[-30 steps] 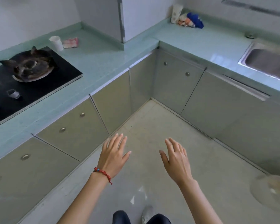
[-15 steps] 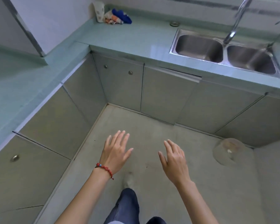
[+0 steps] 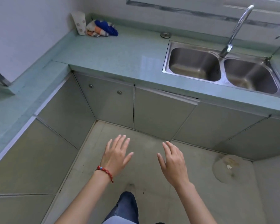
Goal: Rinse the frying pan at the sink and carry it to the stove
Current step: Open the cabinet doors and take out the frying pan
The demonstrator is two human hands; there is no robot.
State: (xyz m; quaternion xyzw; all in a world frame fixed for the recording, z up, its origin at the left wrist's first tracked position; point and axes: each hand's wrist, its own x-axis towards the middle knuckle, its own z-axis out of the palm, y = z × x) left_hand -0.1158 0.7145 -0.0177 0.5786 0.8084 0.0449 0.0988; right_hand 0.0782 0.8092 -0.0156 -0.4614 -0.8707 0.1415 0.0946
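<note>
Both hands are out in front and empty: the left hand (image 3: 116, 153), red bead bracelet (image 3: 105, 171) at the wrist, is spread flat with fingers fanned, and the right hand (image 3: 173, 160) is just as loose, palm down, gripping nothing. They hang over the floor (image 3: 145, 159), well short of the cabinets (image 3: 160, 113).

Ahead, the double sink (image 3: 220, 68) is set into the right end of the surface (image 3: 120, 50), both basins bare, the tall faucet (image 3: 236, 28) arching over the divider between them. No water seems to be running. Up in the far left corner of the surface stand a paper cup (image 3: 79, 23) and a bundled cloth (image 3: 102, 28).

And the frying pan? Nowhere in view, not in either basin, not on the surface. The stove is out of view too.

So the job looks barely begun. The smart play, I reckon: find the pan first, take it firmly by the handle with one hand, leave the other free for the tap, and keep the pan low inside a basin so the splash stays put.
</note>
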